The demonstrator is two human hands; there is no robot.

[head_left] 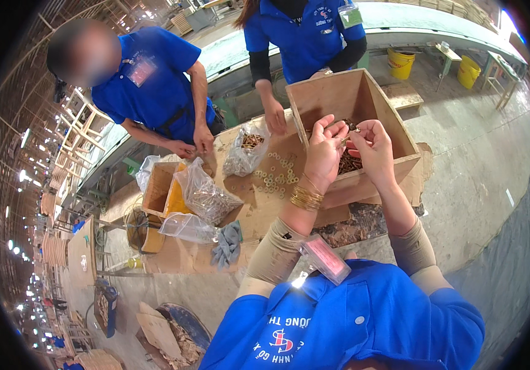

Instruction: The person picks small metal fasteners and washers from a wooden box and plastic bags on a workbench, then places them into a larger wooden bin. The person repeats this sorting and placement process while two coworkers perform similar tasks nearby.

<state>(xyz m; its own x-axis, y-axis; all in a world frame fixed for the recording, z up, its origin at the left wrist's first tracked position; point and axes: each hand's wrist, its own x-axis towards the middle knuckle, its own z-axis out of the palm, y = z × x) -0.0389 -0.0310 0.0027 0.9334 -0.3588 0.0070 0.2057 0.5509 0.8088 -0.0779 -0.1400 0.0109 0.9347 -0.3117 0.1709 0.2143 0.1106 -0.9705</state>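
My left hand [323, 154], with gold bangles at the wrist, is raised over a large open wooden box [354, 185]. Its fingers are curled, and the fingertips close on a small metal fastener [353, 128]. From the other side my right hand [374, 151] pinches at the same small piece, thumb against forefinger. The fingers partly cover it, so its exact shape is hard to make out. Below both hands, brown metal fasteners [349, 164] lie heaped in the box. Pale ring washers [272, 181] are scattered on the table to its left.
A clear bag of brown fasteners [244, 154] and another of grey pieces [208, 200] stand left, by a small wooden box [155, 196] and a grey glove [227, 245]. Across the table are two co-workers in blue shirts [160, 80]. Yellow buckets [400, 64] stand behind.
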